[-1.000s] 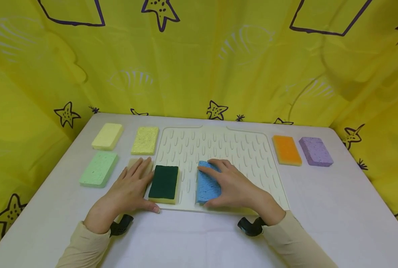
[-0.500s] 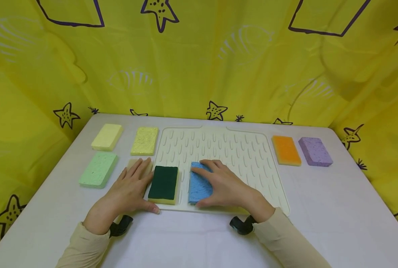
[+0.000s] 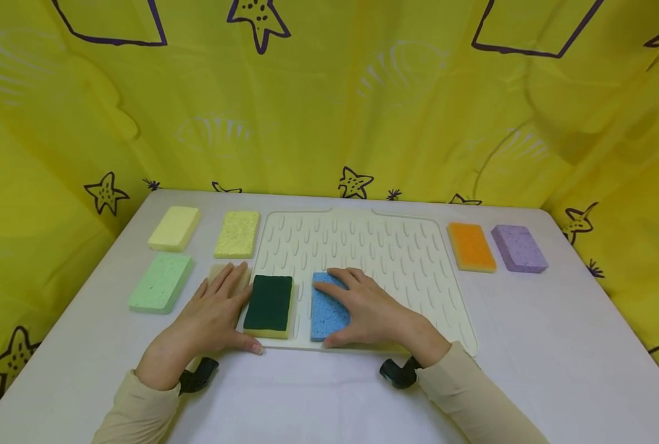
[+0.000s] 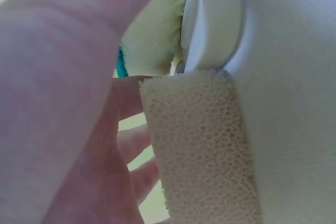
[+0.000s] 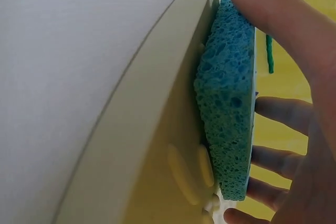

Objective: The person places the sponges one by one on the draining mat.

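Observation:
My left hand (image 3: pixel 210 314) rests over a beige sponge (image 4: pixel 199 145), fingers extended and thumb near the front edge of the cream ridged mat (image 3: pixel 387 246). The hand mostly hides that sponge in the head view. Just right of it, a sponge with a dark green scouring top (image 3: pixel 269 302) and yellow underside lies on the mat's front left. My right hand (image 3: pixel 371 308) grips a blue sponge (image 3: pixel 325 314) on the mat, thumb at its near end and index finger toward its far end. A narrow strip of mat separates the blue and green-topped sponges.
A pale yellow sponge (image 3: pixel 174 228), a mint green sponge (image 3: pixel 161 282) and a speckled yellow sponge (image 3: pixel 237 234) lie left of the mat. An orange-topped sponge (image 3: pixel 471 246) and a purple sponge (image 3: pixel 519 248) lie to its right. A yellow curtain (image 3: pixel 302 123) hangs behind the table.
My right hand has slid the blue sponge leftward, closer to the green-topped sponge, mostly in the first half second. The left hand stays in place.

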`<control>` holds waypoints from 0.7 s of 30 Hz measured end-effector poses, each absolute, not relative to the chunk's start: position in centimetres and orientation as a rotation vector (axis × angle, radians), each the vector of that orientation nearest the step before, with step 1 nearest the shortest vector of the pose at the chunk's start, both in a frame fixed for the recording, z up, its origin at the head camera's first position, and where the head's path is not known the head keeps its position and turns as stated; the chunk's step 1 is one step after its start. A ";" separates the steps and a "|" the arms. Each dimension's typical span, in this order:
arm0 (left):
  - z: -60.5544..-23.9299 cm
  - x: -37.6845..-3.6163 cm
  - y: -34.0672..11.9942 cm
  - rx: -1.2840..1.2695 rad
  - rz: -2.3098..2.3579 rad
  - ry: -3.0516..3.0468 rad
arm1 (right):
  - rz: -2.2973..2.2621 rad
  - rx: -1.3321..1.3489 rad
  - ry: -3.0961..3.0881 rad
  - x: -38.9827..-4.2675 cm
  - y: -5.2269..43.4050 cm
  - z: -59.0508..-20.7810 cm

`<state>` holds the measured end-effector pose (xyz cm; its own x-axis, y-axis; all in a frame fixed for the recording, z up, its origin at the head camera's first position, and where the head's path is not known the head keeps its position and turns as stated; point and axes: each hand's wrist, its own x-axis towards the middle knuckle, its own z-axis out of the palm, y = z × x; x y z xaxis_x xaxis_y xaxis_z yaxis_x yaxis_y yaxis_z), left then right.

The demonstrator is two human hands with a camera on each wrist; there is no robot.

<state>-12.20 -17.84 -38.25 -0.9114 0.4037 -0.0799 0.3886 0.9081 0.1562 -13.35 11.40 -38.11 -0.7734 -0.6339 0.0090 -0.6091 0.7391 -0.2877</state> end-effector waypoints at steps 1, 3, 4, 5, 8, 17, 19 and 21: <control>-38.3 -12.2 -17.9 0.620 0.211 2.962 | -0.420 -1.023 2.843 -13.3 11.4 -38.1; -38.2 -12.1 -17.9 0.620 0.210 2.964 | -0.423 -1.024 2.838 -13.3 11.5 -38.0; -38.2 -12.1 -17.9 0.621 0.208 2.966 | -0.422 -1.026 2.841 -13.3 11.6 -38.0; -38.2 -12.2 -17.9 0.624 0.208 2.968 | -0.424 -1.022 2.845 -13.3 11.7 -37.9; -38.2 -12.2 -17.9 0.631 0.205 2.970 | -0.430 -1.013 2.872 -13.4 12.2 -37.7; -38.4 -12.1 -18.0 0.626 0.203 2.967 | -0.488 -0.966 2.942 -13.9 14.2 -37.3; -38.4 -12.2 -18.0 0.624 0.204 2.968 | -0.496 -0.945 2.952 -14.0 14.7 -37.2; -38.5 -12.2 -17.9 0.623 0.206 2.966 | -0.490 -0.920 2.961 -14.1 15.3 -37.1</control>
<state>-12.17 -17.95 -38.46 -0.9107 0.4066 -0.0732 0.3926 0.9069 0.1530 -14.07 15.27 -37.09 -0.8282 -0.5533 0.0894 -0.5526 0.7795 -0.2950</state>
